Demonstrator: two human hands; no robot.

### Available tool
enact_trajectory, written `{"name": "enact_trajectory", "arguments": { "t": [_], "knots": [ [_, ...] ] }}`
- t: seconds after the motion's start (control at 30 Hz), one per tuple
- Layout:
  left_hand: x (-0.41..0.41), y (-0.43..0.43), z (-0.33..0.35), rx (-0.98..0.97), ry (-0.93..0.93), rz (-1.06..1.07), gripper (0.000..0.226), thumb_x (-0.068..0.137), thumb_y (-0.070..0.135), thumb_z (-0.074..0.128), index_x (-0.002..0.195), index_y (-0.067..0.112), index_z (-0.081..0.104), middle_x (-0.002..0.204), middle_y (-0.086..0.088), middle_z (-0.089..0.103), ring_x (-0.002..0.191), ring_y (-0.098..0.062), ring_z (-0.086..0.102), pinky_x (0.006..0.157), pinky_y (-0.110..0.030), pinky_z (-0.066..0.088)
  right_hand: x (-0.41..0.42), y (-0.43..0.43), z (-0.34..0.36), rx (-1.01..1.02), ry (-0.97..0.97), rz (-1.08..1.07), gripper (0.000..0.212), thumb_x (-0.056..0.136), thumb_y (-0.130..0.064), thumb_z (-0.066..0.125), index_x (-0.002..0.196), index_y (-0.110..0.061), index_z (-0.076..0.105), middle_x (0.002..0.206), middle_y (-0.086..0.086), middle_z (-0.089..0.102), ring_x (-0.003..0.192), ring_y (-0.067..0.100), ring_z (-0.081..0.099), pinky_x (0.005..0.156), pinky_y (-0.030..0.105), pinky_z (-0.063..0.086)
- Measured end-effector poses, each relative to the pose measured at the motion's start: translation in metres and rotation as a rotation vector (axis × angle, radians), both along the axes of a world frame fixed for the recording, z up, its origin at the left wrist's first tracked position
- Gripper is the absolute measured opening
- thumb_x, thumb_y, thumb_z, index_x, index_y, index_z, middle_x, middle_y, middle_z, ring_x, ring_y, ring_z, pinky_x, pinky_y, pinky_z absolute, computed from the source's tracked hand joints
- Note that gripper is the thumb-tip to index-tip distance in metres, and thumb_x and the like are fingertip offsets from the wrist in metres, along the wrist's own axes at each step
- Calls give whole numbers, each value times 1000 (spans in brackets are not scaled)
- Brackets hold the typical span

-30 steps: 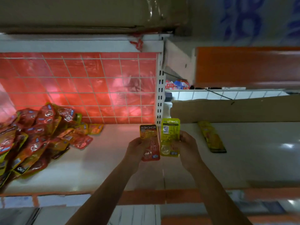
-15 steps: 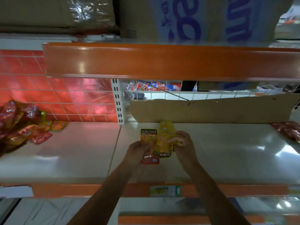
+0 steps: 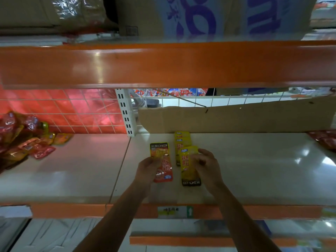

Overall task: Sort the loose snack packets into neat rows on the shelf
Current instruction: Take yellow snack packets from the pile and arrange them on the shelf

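My left hand (image 3: 148,169) grips an orange-red snack packet (image 3: 162,163) at its left edge, just above the white shelf (image 3: 254,170). My right hand (image 3: 206,165) pinches a yellow packet (image 3: 189,169) with a black band at its near end. That yellow packet overlaps the near end of a short row of yellow packets (image 3: 182,140) lying flat and running toward the back. A loose heap of red and orange packets (image 3: 23,137) lies at the far left of the shelf.
A cardboard sheet (image 3: 236,118) leans along the back of the shelf. An orange upper shelf edge (image 3: 163,64) overhangs close above. More red packets (image 3: 325,139) lie at the far right. A white slotted upright (image 3: 125,113) divides the two bays.
The view has swung right, so the heap slid to the left edge. Both hands carried their packets over to the yellow row, and the yellow one is now lowered onto its near end.
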State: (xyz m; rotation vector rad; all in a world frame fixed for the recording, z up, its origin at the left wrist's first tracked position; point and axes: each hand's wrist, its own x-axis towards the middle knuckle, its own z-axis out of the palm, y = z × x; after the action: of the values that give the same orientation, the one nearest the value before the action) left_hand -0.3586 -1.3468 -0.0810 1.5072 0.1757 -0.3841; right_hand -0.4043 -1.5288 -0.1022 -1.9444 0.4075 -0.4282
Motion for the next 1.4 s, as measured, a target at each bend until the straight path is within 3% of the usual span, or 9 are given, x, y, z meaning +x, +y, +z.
{"name": "enact_trajectory", "arguments": {
  "t": [0.13,0.27,0.4,0.67,1.0,1.07,1.17,1.23,1.4],
  "knots": [
    [7,1,-2,12,10,16,10,94,16,57,94,10,65,100,-20,69,92,-37,68,85,-49,55,13,2,6,-27,22,-33,27,88,0,55,107,-11,71,113,2,57,79,0,57,61,3,42],
    [12,2,-3,32,-1,-7,12,94,16,56,96,8,65,101,-20,69,92,-37,68,86,-53,54,25,6,5,-16,82,-56,34,87,-5,55,117,-17,67,121,6,59,93,13,59,75,22,50],
    [17,3,-5,43,-7,-21,10,93,11,55,92,8,64,99,-21,69,90,-38,68,85,-53,54,27,6,1,17,105,-74,34,89,-13,60,122,-17,64,113,6,64,78,4,58,58,9,42],
    [20,-1,-11,41,-13,-73,9,93,12,56,93,11,64,94,-14,71,83,-30,71,81,-47,57,33,3,-5,-37,133,-97,34,85,-11,66,119,-15,66,115,8,66,94,13,61,80,20,43],
    [20,-2,-7,35,-43,-114,11,93,11,55,92,11,66,90,-10,73,81,-27,72,78,-44,58,35,3,-7,-109,181,-74,38,91,-5,54,127,-14,60,121,10,63,107,19,60,81,19,42],
    [19,-3,-5,-1,-44,-126,12,93,7,55,92,10,67,87,-9,73,77,-24,72,72,-38,59,34,4,-5,-127,176,-82,38,90,-2,53,125,-13,61,123,9,62,108,19,60,81,17,40],
    [19,-5,-3,-65,-42,-145,16,91,3,56,101,6,67,94,-15,73,83,-29,72,76,-41,58,29,5,-2,-194,133,-116,34,87,0,54,118,-10,65,123,10,62,111,22,59,83,18,38],
    [18,-8,2,-122,-33,-159,18,88,0,56,97,11,68,94,-13,73,81,-27,72,73,-40,59,24,6,-1,-217,87,-142,29,87,-3,56,113,-11,68,120,9,62,110,21,58,85,20,40],
    [16,-28,15,-356,12,-168,19,90,-5,51,94,7,65,83,-10,73,70,-20,71,61,-32,59,6,10,10,-126,5,-187,20,94,-19,55,106,-15,70,106,0,68,89,5,58,64,-3,35]
  ]
}}
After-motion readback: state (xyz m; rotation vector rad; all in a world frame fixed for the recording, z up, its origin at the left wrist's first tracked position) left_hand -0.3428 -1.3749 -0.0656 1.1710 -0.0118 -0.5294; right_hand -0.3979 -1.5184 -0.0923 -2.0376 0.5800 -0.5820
